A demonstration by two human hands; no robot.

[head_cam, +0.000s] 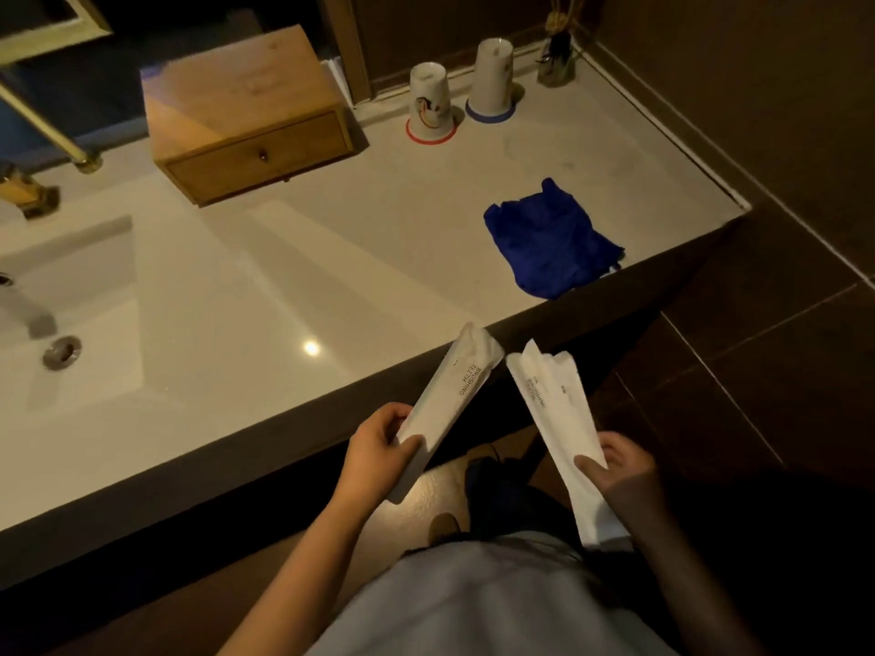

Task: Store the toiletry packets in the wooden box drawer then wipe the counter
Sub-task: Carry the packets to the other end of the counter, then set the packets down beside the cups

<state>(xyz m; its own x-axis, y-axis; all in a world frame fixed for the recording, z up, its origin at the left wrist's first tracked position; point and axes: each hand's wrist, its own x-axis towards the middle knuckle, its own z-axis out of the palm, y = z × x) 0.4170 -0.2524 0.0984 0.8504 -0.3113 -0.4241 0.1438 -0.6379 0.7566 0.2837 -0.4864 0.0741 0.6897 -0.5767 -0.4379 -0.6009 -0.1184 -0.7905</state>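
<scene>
My left hand [379,447] grips one long white toiletry packet [454,385] printed "BRUSHING TEETH", held just off the counter's front edge. My right hand [620,471] holds a fanned bunch of similar white packets [558,409] beside it, over the floor. The wooden box [241,111] stands at the back of the pale counter [379,229], its single drawer [260,156] with a small knob shut. A crumpled blue cloth [551,241] lies on the counter near its right front edge.
Two cups stand upside down at the back, one with a red rim [430,104], one with a blue rim [492,80]. A small vase [556,63] sits in the far corner. The sink basin [66,324] with brass taps is at left. Dark tiled floor lies to the right.
</scene>
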